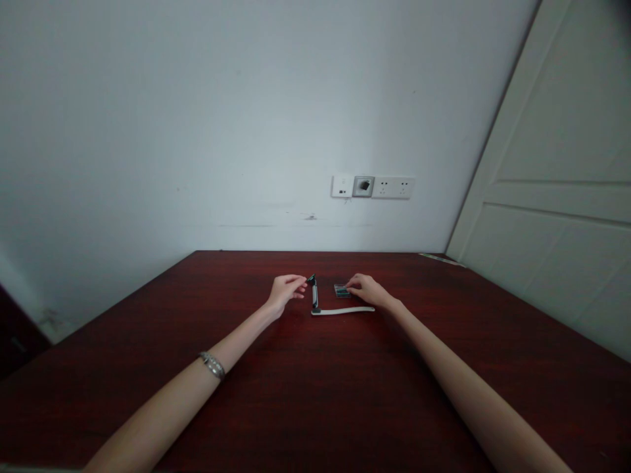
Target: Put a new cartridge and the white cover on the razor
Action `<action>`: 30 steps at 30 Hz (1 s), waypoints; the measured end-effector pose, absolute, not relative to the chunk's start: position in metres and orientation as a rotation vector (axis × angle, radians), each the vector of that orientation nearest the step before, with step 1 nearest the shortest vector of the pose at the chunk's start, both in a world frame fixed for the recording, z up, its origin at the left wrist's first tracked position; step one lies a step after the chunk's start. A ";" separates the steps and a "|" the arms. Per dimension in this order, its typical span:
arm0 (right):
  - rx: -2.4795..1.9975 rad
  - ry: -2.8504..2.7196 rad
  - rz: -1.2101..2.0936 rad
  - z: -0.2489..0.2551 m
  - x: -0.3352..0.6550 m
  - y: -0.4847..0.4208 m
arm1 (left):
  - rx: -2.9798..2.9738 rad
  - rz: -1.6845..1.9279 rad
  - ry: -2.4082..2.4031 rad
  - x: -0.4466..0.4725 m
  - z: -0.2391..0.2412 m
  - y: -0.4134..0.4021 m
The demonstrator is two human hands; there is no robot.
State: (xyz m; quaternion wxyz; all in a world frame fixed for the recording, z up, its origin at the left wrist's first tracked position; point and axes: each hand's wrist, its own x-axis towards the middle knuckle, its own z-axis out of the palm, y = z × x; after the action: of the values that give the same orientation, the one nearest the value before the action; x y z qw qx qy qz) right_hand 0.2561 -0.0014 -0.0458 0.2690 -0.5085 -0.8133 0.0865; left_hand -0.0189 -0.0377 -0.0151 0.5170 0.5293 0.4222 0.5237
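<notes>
My left hand [287, 290] is closed, with thumb and fingertips pinched at the black top end of what looks like a razor [315, 294] with a grey and black handle. That handle points toward me, and its lower end meets the dark end of a long, slightly curved white strip [345, 311] lying crosswise on the table. To the right, my right hand [365, 288] has its fingertips closed on the right edge of a small clear case [340, 291]. Dark pieces show inside the case, too small to name.
The dark red wooden table [305, 394] runs back to a pale wall [246, 131]. Sockets and switches [393, 188] sit on that wall above the table. A white panelled door [557, 223] rises along the right side. A flat strip [441, 260] lies at the back right corner.
</notes>
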 end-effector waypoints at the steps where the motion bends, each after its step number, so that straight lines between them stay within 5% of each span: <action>1: -1.369 -2.196 0.232 -0.046 0.256 -0.001 | 1.271 1.257 1.014 -0.019 -0.015 -0.037; 30: -1.313 -2.214 0.082 -0.035 0.252 -0.012 | 1.273 1.249 1.004 -0.018 -0.018 -0.037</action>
State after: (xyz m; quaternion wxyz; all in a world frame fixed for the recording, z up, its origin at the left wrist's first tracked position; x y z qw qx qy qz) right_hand 0.2522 -0.0119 -0.0354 0.2792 -0.4897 -0.8254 0.0304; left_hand -0.0179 -0.0367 -0.0184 0.5207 0.5310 0.4187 0.5211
